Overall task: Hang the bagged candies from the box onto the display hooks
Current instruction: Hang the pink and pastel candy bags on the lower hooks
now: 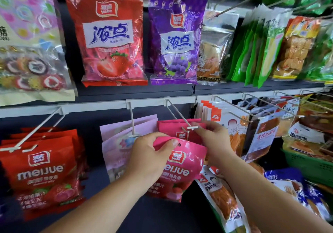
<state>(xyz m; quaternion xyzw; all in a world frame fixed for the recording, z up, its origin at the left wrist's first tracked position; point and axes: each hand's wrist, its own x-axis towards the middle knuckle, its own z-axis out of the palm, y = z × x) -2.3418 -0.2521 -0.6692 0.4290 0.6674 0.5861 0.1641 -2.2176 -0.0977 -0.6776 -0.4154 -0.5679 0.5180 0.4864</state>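
Observation:
A pink "meijue" candy bag (182, 168) hangs in front of the lower shelf row. My left hand (149, 153) grips its top left corner, thumb beside the punched hole. My right hand (212, 139) pinches the tip of the white display hook (180, 117), just above the bag's hole. Behind it, more pink bags (173, 126) hang on the same hook. The bag's hole sits just below and in front of the hook tip, not threaded on it.
Pale pink bags (115, 142) hang on the neighbouring hook to the left, red meijue bags (39, 169) further left. Red strawberry (108, 34) and purple grape (174, 39) bags hang above. Snack packs (261, 133) crowd the right; a green basket (310, 166) sits at the lower right.

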